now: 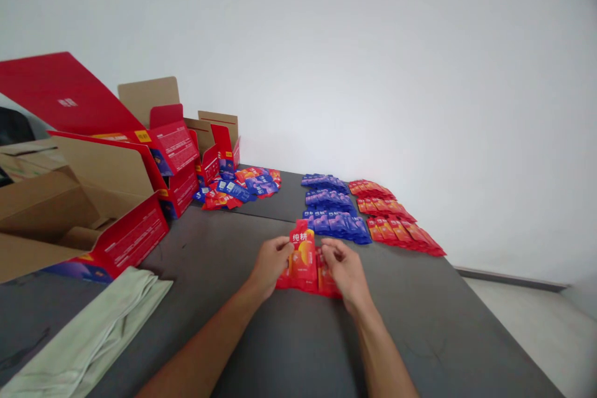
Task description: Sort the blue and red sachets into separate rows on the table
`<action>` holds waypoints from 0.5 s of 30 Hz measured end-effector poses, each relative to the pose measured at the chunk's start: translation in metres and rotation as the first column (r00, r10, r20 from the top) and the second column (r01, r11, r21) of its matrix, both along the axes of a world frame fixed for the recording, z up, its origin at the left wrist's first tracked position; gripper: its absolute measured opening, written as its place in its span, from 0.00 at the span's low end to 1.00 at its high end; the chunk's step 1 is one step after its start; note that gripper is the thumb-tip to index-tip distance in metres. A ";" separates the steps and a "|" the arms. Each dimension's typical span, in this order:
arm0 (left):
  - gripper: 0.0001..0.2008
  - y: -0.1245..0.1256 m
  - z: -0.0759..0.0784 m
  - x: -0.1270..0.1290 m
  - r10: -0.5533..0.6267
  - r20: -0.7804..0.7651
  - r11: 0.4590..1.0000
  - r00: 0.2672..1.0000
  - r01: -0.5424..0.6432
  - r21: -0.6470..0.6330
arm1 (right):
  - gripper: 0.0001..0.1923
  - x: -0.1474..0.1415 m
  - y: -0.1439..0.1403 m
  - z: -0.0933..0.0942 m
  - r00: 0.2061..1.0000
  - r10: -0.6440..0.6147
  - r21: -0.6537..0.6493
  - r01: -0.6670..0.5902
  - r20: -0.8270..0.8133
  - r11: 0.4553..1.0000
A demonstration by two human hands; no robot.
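A red sachet (pixel 302 255) with white lettering and an orange fruit print stands tilted up near the middle of the table. My left hand (pixel 272 263) pinches its left edge between thumb and fingers. On the other side, my right hand (pixel 344 268) has its thumb and fingertips closed at the sachets just right of that one; whether it grips one is hard to see. More red sachets (pixel 325 278) lie beneath, partly hidden by both hands. Just beyond are overlapping rows of blue sachets (pixel 336 224) and red sachets (pixel 403 233).
Open red cardboard boxes (pixel 130 233) line the left side, flaps raised. A mixed pile of red and blue sachets (pixel 242 188) lies at the back. A pale green folded cloth (pixel 93 336) rests at front left. The dark table (pixel 448 317) ends at a white wall.
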State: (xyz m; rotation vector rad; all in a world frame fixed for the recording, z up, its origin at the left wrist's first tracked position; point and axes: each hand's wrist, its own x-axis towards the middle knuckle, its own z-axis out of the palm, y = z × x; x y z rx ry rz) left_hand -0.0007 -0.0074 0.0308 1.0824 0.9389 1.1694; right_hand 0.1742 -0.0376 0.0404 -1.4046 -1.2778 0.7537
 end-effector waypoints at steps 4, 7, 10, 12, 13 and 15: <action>0.11 0.005 -0.011 0.018 -0.034 -0.073 0.999 0.997 0.032 -0.024 | 0.16 0.045 0.010 -0.010 0.957 -0.094 0.022 0.091 0.275 0.996; 0.07 0.011 -0.021 0.030 -0.012 -0.137 1.000 0.991 0.013 0.011 | 0.17 0.061 0.010 -0.017 0.861 -0.033 -0.010 0.045 0.507 0.999; 0.08 0.014 -0.027 0.039 0.057 -0.248 0.998 0.967 -0.048 0.043 | 0.19 0.063 0.006 -0.019 0.753 0.085 -0.064 -0.057 0.652 0.996; 0.11 0.014 -0.026 0.043 0.095 -0.352 0.994 0.931 -0.067 0.090 | 0.21 0.061 0.002 -0.018 0.696 0.146 -0.098 -0.110 0.703 0.989; 0.12 0.014 -0.025 0.044 0.116 -0.402 0.990 0.908 -0.074 0.119 | 0.21 0.061 0.000 -0.017 0.674 0.173 -0.115 -0.130 0.718 0.985; 0.13 0.011 -0.021 0.045 0.165 -0.478 0.980 0.863 -0.089 0.177 | 0.22 0.061 -0.003 -0.015 0.640 0.219 -0.146 -0.165 0.737 0.975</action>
